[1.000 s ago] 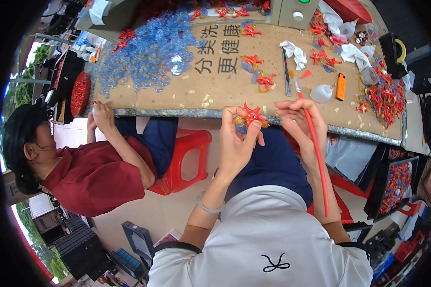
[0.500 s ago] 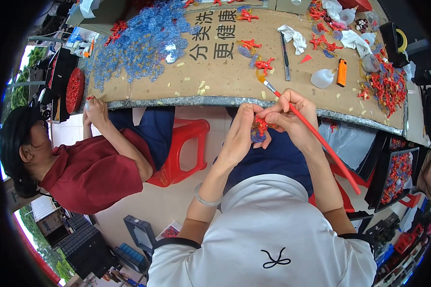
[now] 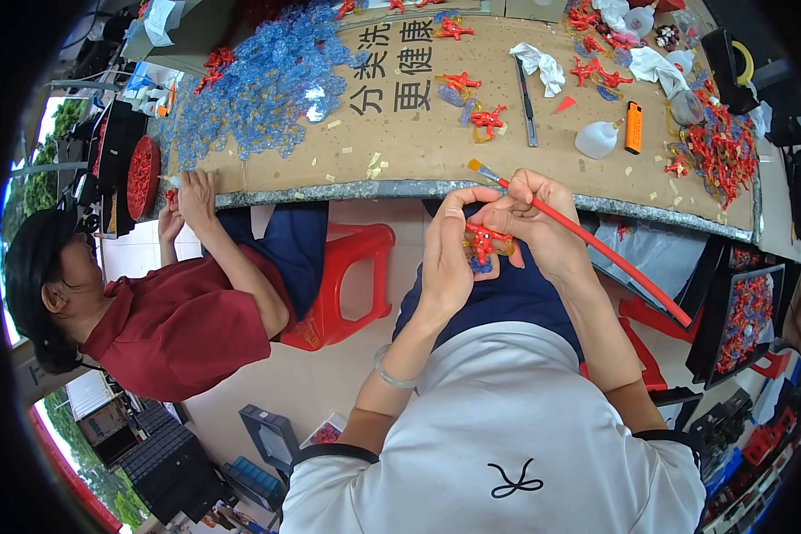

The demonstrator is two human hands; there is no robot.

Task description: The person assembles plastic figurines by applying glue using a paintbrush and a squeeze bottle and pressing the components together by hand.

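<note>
My left hand (image 3: 447,258) is closed on a small red plastic figure (image 3: 487,240) with clear yellow and blue parts, held over my lap at the table's front edge. My right hand (image 3: 545,230) pinches the same figure from the other side. Tucked between my right fingers is a long red-handled paintbrush (image 3: 607,249); its yellowish bristles point to the far left, over the cardboard. The fingers partly cover the figure. Just beyond my hands, a similar red figure (image 3: 488,120) with a yellow part lies on the cardboard tabletop (image 3: 329,169).
A co-worker in a dark red shirt (image 3: 182,325) sits at left, handling a small red piece. Blue clear parts (image 3: 276,98) pile at far left. Beyond my right hand lie a box knife (image 3: 526,102), white squeeze bottle (image 3: 598,138), orange lighter (image 3: 634,127) and a heap of figures (image 3: 728,165).
The brush has tilted, its bristle end shifting left and nearer. The figure has turned slightly between my fingers. The co-worker's hands have shifted and now show a white-tipped item.
</note>
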